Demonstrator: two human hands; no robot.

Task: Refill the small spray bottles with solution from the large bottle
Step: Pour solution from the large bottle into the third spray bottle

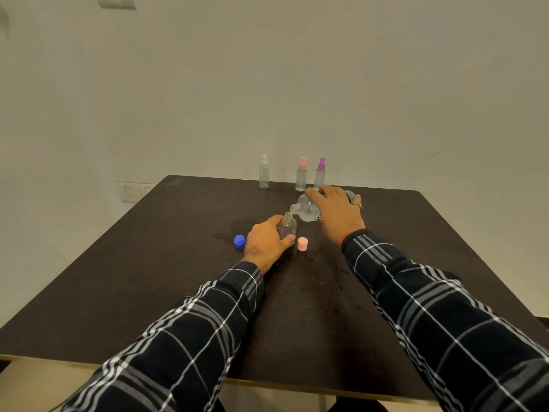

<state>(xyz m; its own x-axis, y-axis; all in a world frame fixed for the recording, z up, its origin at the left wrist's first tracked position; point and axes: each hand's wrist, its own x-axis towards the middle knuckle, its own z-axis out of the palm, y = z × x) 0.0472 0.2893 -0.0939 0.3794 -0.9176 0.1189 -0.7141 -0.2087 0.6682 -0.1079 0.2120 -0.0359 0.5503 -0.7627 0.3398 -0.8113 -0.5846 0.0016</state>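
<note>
My right hand [337,214] grips the large bottle [307,208], tipped so its mouth meets the neck of the small spray bottle [287,226] my left hand [266,240] wraps upright on the surface [178,278]. Tilt too steeply and solution could overshoot that narrow neck, wetting the pink cap [302,244] beside it.

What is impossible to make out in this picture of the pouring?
Head view only.
Fill level of the small bottle: the left hand covers it.
Label of the large bottle: the right hand hides most.
Poured stream: too small and clear.
Levels in the white-topped bottle, pink-topped bottle, purple-topped bottle: too small.
</note>
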